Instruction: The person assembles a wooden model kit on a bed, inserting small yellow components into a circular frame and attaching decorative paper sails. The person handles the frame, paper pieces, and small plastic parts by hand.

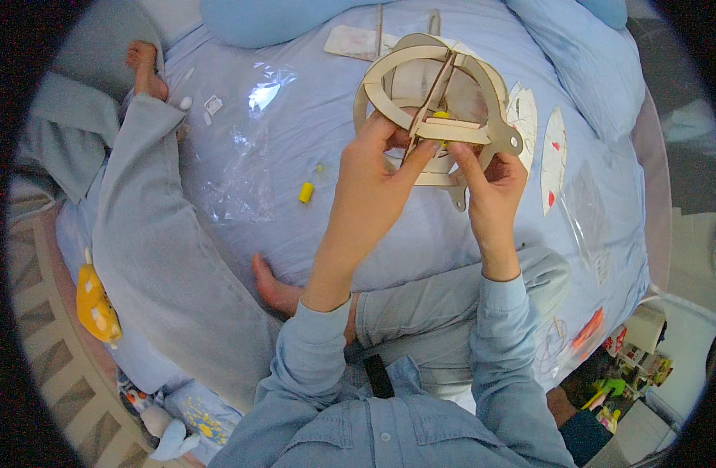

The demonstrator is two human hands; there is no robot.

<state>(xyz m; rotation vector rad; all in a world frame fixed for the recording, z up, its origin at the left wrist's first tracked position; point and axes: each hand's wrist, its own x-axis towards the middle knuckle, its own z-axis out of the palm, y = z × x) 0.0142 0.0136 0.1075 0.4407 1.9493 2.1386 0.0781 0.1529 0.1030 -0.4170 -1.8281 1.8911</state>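
Observation:
Between my hands, raised above the bed, is a round frame (490, 86) of thin pale wooden pieces: curved rings joined by crossing strips, with small holed tabs at its edge. My left hand (365, 183) grips its near left side, thumb at a flat crossbar (450, 131). My right hand (497, 191) pinches the near right side, with its thumb close to the same crossbar. Both hands are closed; some fingertips are hidden behind the wood. Something small and yellow (440, 115) shows inside the frame. A yellow cylinder (305, 193) lies on the sheet left of my left hand.
Clear plastic wrapping (237, 168) lies on the light blue sheet at left. Cut sheets with red marks (555, 160) lie at right, by another plastic bag (588, 207). Another person's leg (143, 226) stretches along the left. A yellow plush toy (96, 304) sits by the slatted rail (57, 335).

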